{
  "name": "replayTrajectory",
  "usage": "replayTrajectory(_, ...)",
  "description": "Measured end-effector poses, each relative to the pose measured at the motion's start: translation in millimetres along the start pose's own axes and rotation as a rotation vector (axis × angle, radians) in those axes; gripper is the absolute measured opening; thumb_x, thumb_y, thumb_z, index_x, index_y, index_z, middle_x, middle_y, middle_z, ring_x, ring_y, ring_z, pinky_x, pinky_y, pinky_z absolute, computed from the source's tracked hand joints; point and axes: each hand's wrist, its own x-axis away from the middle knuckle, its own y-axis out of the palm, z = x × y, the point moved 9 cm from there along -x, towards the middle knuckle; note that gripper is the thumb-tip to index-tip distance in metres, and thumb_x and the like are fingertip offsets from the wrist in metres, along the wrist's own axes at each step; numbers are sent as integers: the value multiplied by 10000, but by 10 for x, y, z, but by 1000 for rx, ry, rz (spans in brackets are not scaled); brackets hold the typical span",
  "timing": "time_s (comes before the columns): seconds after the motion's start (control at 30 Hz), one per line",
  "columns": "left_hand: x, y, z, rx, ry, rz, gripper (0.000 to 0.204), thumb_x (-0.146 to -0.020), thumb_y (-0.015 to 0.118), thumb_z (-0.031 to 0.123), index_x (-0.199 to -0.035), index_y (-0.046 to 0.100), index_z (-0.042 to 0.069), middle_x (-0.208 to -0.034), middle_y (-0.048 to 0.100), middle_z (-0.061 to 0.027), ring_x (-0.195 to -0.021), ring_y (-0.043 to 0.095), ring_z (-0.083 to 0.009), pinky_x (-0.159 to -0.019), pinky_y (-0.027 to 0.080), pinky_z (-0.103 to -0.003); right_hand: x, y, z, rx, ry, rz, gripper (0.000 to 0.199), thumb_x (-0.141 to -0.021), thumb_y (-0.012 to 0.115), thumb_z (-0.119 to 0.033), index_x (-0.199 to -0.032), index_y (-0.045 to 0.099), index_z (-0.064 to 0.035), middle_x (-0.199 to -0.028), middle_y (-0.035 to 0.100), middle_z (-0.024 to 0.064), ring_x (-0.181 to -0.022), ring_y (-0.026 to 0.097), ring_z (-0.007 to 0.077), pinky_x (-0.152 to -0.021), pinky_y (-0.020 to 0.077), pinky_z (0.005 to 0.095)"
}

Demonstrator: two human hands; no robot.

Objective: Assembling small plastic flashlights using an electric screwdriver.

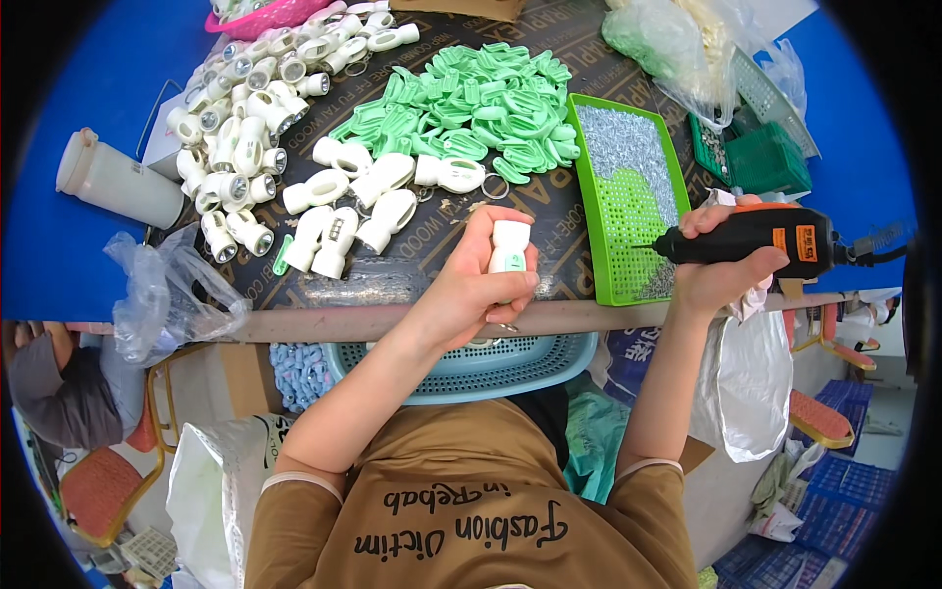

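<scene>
My left hand (488,280) is closed around a small white flashlight body (510,240) with a pale green piece on its side, just above the table's front edge. In my right hand (726,270) is a black electric screwdriver (760,236), its tip pointing left over a bright green tray (603,285). Tiny metal screws (628,137) cover much of that tray, whose perforated floor shows through in the middle. Several white flashlight bodies (388,218) lie loose left of my left hand. Behind them is a heap of mint green plastic pieces (471,93).
Finished-looking white flashlights (235,147) with clear lenses pile up at the left, beside a white cup (118,177) and a clear plastic bag (167,294). A blue basket (461,378) sits below the table edge. At the back right are plastic bags (677,49) and a dark green box (770,162).
</scene>
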Motion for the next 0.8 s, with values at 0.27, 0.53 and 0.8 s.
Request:
replayTrajectory(0.27,13,-21,0,22,-5,2,501,-742,541,-93,-1135,320,125,-846,457,-47,-562,444,-87,-398,286,-190,-10,256,-506,-144,-30,-114,887,-661,423,-812,-1092,459,-37,-603,515,78,-493,443,168,-506,363,292)
replayTrajectory(0.53,1,7,-25,41,-2,-42,533,-734,575,-76,-1151,323,141,-893,459,-55,-567,441,-94,-400,255,-182,406,1213,-860,-478,-34,-601,860,-634,441,-826,-1069,489,-86,-636,455,19,-513,423,129,-508,320,277)
replayTrajectory(0.8,24,7,-10,55,-53,8,520,-729,550,-91,-1131,317,142,-898,427,-34,-568,451,-81,-406,286,-194,517,1363,-653,-402,65,-572,876,-627,409,-846,-1066,471,-91,-593,481,40,-471,445,154,-468,359,289)
